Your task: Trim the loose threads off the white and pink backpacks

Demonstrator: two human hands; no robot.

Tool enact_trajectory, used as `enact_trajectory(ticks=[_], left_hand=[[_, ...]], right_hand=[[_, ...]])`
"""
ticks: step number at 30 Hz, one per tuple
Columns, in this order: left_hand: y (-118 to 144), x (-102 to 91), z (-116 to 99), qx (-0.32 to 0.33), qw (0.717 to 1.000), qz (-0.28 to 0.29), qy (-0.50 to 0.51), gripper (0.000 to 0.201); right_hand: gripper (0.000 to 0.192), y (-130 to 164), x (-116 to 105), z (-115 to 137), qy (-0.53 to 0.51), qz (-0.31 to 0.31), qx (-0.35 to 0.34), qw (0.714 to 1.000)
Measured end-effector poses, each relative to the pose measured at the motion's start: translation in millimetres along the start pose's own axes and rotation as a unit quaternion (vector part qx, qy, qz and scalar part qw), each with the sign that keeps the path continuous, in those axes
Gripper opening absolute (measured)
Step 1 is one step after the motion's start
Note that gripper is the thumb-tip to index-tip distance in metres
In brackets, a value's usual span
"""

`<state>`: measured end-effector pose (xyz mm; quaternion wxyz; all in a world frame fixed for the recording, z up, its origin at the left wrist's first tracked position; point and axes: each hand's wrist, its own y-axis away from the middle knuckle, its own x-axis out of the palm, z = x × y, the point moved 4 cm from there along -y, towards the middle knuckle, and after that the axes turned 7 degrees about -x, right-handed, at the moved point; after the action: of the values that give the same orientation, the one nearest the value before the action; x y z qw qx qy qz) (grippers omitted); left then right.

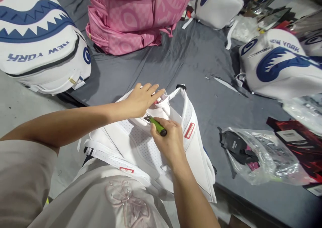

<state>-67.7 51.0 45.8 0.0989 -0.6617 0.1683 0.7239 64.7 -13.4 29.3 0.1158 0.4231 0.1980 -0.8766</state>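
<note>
A white backpack lies back side up against my front, its mesh panel and straps facing me. My left hand presses down on its top handle area, fingers spread flat. My right hand grips a green-handled tool with a black end. The tool's tip points at the backpack just below my left hand. A red label sits on the right shoulder strap.
A grey cloth covers the table. A white and blue "New York" backpack lies at the left, a pink backpack at the back, more white ones at the right. A clear plastic bag with dark items lies to the right.
</note>
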Motion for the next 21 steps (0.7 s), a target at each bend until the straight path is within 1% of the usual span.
enact_trajectory(ticks=[3,6,10,11,13,16,18,21], left_hand=[[1,-1.5,-1,-0.003,1.000,0.007,-0.004,0.087],[2,-0.7,-1,-0.003,1.000,-0.001,-0.006,0.089],[2,-0.8,4,0.006,1.000,-0.007,0.000,0.089],[2,-1.7,6,0.013,1.000,0.003,0.003,0.091],[4,-3.8,12,0.022,0.999,0.039,0.007,0.102],[10,-6.7,21,-0.002,0.995,0.095,0.003,0.123],[14,-6.9,23,-0.026,0.994,0.108,-0.003,0.127],[18,-3.3,20,-0.060,0.993,0.102,-0.010,0.124]], right_hand=[[0.022,-1,0,2,0.000,0.001,-0.011,1.000],[0.022,-2,1,2,0.022,0.001,-0.003,1.000],[0.022,-2,4,0,-0.028,-0.005,-0.006,1.000],[0.023,-1,5,0,-0.045,-0.010,-0.001,0.999],[0.022,2,6,-1,-0.069,-0.034,0.011,0.997],[0.020,7,9,5,-0.088,-0.074,0.001,0.993],[0.018,7,15,10,-0.091,-0.080,-0.017,0.993],[0.018,3,24,12,-0.103,-0.071,-0.034,0.992]])
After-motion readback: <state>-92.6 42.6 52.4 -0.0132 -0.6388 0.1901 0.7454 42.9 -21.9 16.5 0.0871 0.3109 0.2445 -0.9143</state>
